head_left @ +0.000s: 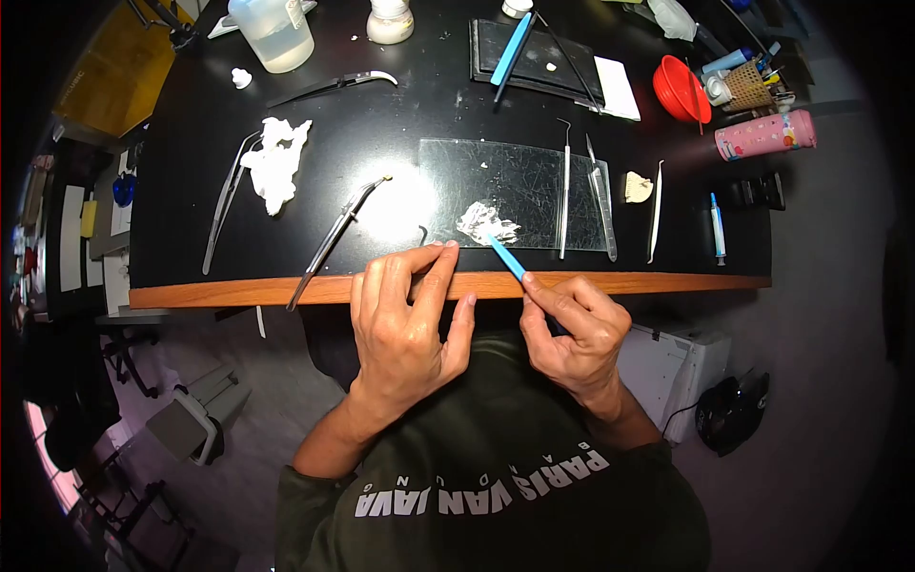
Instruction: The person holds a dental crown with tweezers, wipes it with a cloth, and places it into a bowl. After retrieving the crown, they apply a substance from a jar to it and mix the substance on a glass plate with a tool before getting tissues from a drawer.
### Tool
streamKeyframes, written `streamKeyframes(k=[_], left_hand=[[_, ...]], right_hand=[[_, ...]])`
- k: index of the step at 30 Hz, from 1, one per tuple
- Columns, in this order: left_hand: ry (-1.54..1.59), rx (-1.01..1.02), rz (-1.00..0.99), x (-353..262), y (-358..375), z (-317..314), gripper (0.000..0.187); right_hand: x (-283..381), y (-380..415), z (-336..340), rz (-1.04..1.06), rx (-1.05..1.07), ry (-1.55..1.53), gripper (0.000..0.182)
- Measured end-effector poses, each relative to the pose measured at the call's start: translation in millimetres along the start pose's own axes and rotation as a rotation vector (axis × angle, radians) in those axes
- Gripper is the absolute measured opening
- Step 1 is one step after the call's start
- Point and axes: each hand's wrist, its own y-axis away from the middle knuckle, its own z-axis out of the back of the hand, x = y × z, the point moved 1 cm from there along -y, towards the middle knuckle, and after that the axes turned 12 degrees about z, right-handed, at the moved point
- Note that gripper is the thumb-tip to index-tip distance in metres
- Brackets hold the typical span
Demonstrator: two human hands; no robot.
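My right hand (577,334) grips a blue stick-like tool (507,258) between thumb and fingers; its tip touches a crumpled white, shiny mass (487,222) on a scratched glass plate (524,172). My left hand (410,319) rests at the table's front edge, fingertips at the plate's lower left edge, thumb apart from the fingers, with nothing visible in it. A thin metal probe (567,191) and metal tweezers (600,200) lie on the plate's right part. Left of the plate lies another pair of tweezers (335,232), overhanging the edge.
White crumpled material (276,164) lies at the left beside tweezers (227,205). Farther back are a plastic bottle (274,33), a jar (390,21) and a black block (534,57). At the right are a red bowl (679,89), a pink bottle (765,135) and a syringe (718,231).
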Motion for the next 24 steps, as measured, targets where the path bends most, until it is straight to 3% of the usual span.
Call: streamKeyframes(k=[24], left_hand=[[0.029, -0.032, -0.008, 2.2, -1.3, -1.4, 0.048]], right_hand=[[-2.4, -4.2, 6.7, 0.028, 0.007, 0.002, 0.034]])
